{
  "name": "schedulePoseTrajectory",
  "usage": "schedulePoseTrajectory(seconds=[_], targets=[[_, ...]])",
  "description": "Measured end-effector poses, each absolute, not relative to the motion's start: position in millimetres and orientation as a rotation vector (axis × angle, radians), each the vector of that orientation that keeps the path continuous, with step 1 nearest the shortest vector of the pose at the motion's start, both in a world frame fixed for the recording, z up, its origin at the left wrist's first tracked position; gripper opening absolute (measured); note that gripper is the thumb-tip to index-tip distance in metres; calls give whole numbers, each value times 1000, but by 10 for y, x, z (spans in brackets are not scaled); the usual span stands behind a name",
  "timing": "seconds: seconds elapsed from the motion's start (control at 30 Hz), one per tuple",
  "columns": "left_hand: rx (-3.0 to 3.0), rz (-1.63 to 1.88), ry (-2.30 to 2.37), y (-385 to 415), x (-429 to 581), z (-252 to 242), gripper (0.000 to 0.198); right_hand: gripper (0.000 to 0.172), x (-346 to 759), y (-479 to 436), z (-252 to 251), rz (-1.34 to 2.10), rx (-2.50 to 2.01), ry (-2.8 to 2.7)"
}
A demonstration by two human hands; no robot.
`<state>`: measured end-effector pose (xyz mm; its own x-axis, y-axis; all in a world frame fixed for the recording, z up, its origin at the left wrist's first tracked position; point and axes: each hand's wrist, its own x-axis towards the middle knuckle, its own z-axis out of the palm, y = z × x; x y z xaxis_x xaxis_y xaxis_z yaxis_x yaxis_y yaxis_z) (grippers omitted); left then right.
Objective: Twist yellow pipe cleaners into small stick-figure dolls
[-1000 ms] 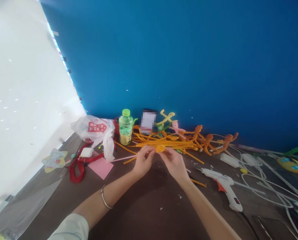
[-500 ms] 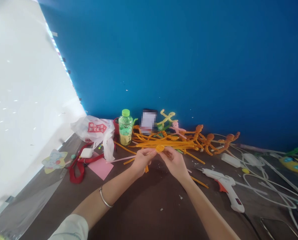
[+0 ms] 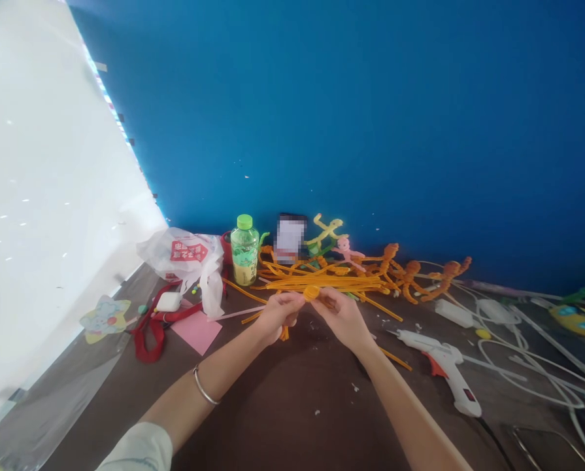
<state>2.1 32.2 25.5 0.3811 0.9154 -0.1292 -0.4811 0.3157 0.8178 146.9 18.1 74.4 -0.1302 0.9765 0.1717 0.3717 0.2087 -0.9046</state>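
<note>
A small orange coil (image 3: 311,294) sits above the worktop (image 3: 292,405), right at the fingertips of both hands, which meet around it from either side. The left hand (image 3: 278,314) comes in from eight o'clock of the coil, its grip narrow, thumb and forefinger pinched at the coil's near-left edge; the right hand (image 3: 344,317) comes in from four o'clock, its grip likewise pinched on the coil's right side. Orange strand ends (image 3: 285,333) show below the left hand, at seven o'clock; whether they join the coil is hidden by the fingers. At twelve o'clock, just beyond the coil, lies a bundle of orange fuzzy stems (image 3: 329,282). A green-capped bottle (image 3: 245,252) stands at ten o'clock, a pink figure (image 3: 346,252) is at one, and a white glue gun (image 3: 442,356) lies well apart at four. Pink paper (image 3: 199,332) lies between eight and nine.
</note>
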Motion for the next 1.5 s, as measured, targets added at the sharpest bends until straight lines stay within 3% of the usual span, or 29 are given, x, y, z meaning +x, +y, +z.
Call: schedulePoseTrajectory(seconds=[0.2, 0.47, 0.6, 0.83, 1.07, 1.2, 1.33, 1.5], targets=[[853, 914, 593, 357, -6, 248, 35, 21, 1530, 285, 688, 791, -1342, -1780], [667, 1196, 565, 419, -14, 142, 34, 23, 1697, 316, 421, -169, -1393, -2126], [614, 1229, 544, 435, -8, 124, 33, 31, 1719, 255, 187, -388, -1400, -2101], [537, 1203, 504, 417, -24, 160, 29, 54, 1715, 172, 49, -463, -1348, -2001], [540, 1201, 560, 407, -67, 208, 29, 44, 1674, 76, 73, -400, -1319, -1848], [563, 1155, 528, 371, -50, 212, 28, 42, 1574, 74, 1, -11, -1258, -1888], [530, 1014, 427, 344, -68, 245, 20, 55, 1477, 80, -24, 299, -1210, -1844], [571, 969, 465, 334, -84, 265, 23, 55, 1472, 66, 75, 92, -1273, -1791]])
